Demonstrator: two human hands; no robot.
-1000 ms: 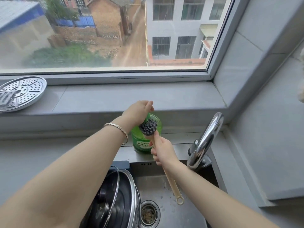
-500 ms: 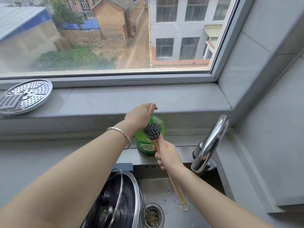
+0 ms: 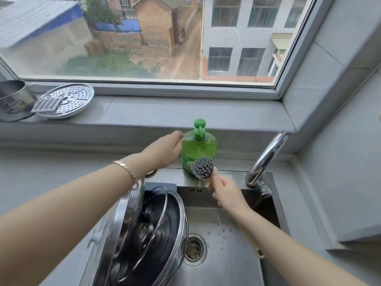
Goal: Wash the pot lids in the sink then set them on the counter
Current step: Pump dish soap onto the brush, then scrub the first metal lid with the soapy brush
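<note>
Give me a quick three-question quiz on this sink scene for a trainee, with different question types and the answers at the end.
1. True or false: the right hand holds the brush.
2. Where are the pot lids? A) on the windowsill B) in the sink C) on the counter
3. What colour is the soap bottle?
Key: 1 true; 2 B; 3 green.
</note>
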